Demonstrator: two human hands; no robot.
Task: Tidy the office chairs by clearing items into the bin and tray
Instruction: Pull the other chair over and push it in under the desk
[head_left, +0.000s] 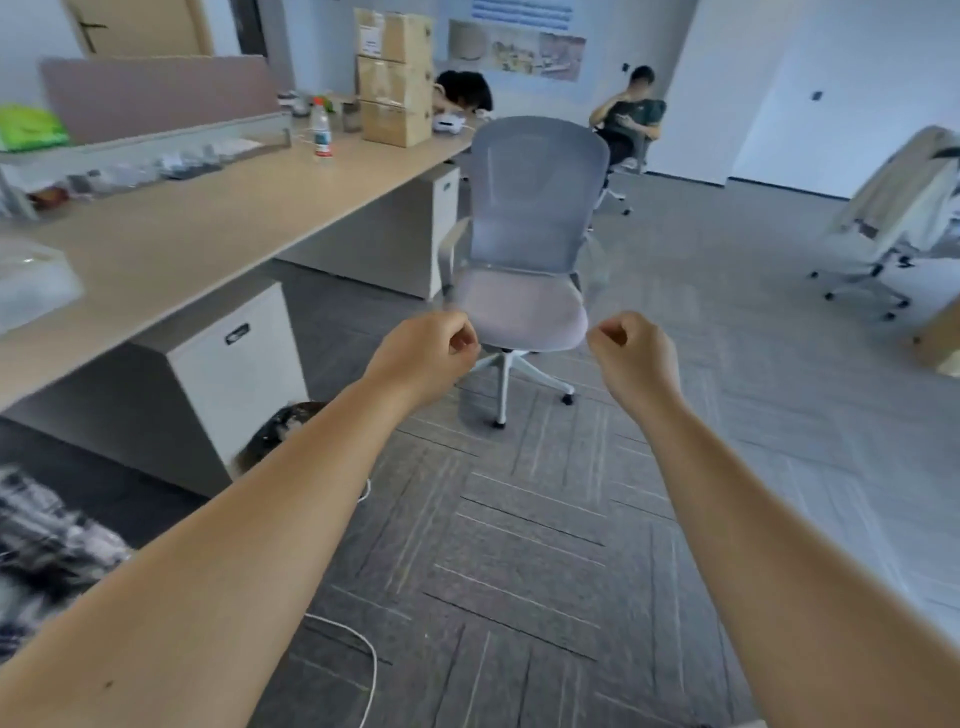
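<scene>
A grey mesh office chair (530, 218) stands ahead of me on the carpet, its seat bare. My left hand (426, 353) and my right hand (636, 358) are both stretched forward in front of the seat's near edge, fingers curled into loose fists with nothing visible in them. A black-lined bin (278, 434) shows partly behind my left forearm, beside the desk cabinet. A second chair (883, 218) at the far right has light clothing draped over its back.
A long wooden desk (208, 228) runs along the left with a water bottle (322, 130), stacked cardboard boxes (395, 78) and small clutter. Two people sit at the back. A white cable (363, 654) lies on the carpet near my left arm.
</scene>
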